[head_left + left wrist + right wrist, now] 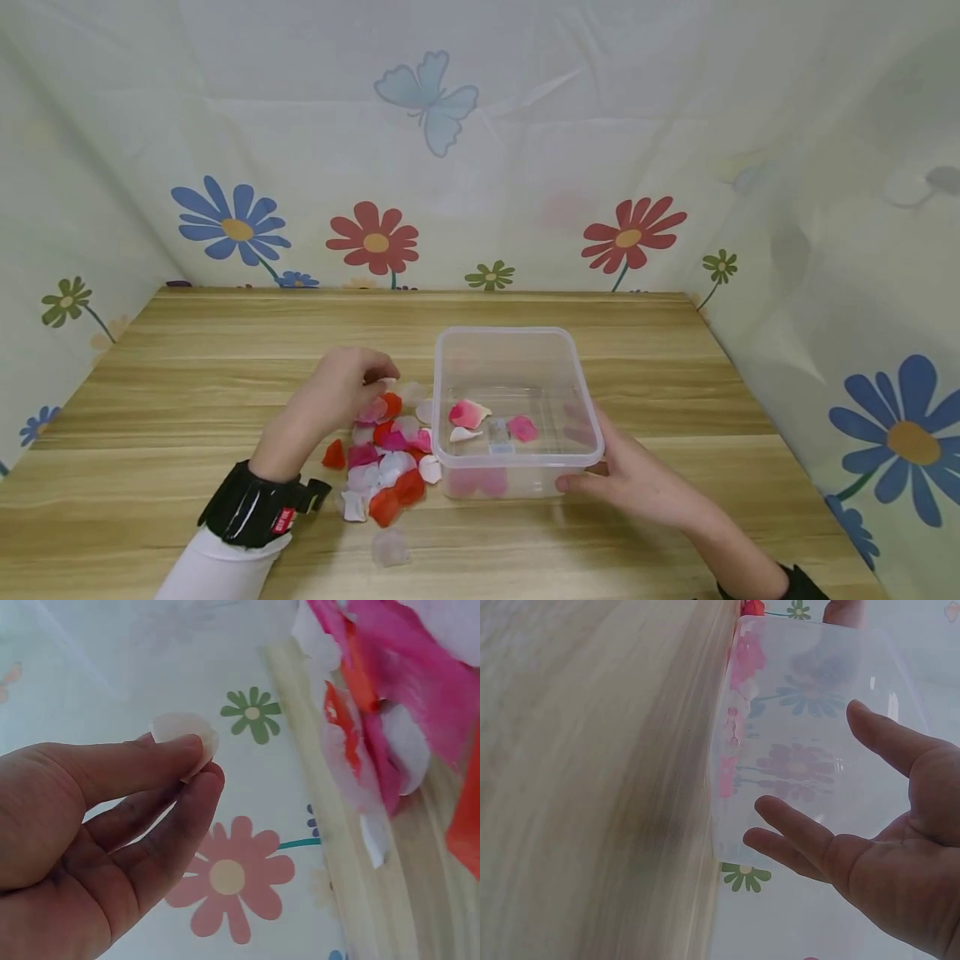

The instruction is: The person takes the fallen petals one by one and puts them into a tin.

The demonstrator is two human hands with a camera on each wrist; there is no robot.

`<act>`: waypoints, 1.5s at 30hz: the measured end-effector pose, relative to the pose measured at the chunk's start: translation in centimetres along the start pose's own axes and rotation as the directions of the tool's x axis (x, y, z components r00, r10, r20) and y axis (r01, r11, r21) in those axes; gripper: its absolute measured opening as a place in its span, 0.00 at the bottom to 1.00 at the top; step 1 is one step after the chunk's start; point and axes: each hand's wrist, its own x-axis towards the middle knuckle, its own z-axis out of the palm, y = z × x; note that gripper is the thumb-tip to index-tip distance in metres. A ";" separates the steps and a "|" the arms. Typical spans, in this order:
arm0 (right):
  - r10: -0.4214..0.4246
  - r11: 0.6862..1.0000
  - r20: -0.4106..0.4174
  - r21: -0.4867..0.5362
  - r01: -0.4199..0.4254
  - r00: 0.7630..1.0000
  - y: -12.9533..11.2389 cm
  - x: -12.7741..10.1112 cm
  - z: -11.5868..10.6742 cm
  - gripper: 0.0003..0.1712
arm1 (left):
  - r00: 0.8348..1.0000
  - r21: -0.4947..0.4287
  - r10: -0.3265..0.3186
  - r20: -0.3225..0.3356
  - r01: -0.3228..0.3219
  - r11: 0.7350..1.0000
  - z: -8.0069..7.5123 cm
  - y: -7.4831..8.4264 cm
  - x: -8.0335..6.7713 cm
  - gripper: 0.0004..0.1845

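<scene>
My left hand (pixel 330 404) is over the far left of a petal pile (pixel 393 467), pinching a white petal (pixel 178 727) between thumb and fingertips. The pile mixes white, pink, magenta and orange-red artificial petals. Right beside it stands a clear plastic box (pixel 517 460), open at the top. Inside the box lie a pink-and-cream petal (pixel 468 413), a pink petal (pixel 522 428) and a white petal (pixel 464 434), among others. With thumb and fingers spread and nearly straight, my right hand (pixel 637 479) rests against the box's right side.
Everything stands on a wood-grain table (pixel 225 367). A single pale petal (pixel 391 547) lies apart, nearer the front. Flower-printed cloth (pixel 510 167) encloses the table at the back and both sides.
</scene>
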 end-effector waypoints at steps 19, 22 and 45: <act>-0.022 1.000 0.014 0.006 0.022 1.000 0.1 0.2 -0.1 0.63 | 0.958 -0.046 0.154 -0.241 -0.169 0.985 -1.5 5.4 -1.7 0.11; -0.022 1.000 0.013 0.009 0.022 1.000 0.1 0.2 -0.1 0.63 | 0.945 -0.047 0.195 -0.262 -0.214 0.976 -1.4 6.5 -1.9 0.11; -0.017 0.999 0.011 0.034 0.016 1.000 0.2 0.0 -0.1 0.62 | 0.903 -0.085 0.406 -0.142 -0.420 0.903 1.0 9.6 -1.1 0.15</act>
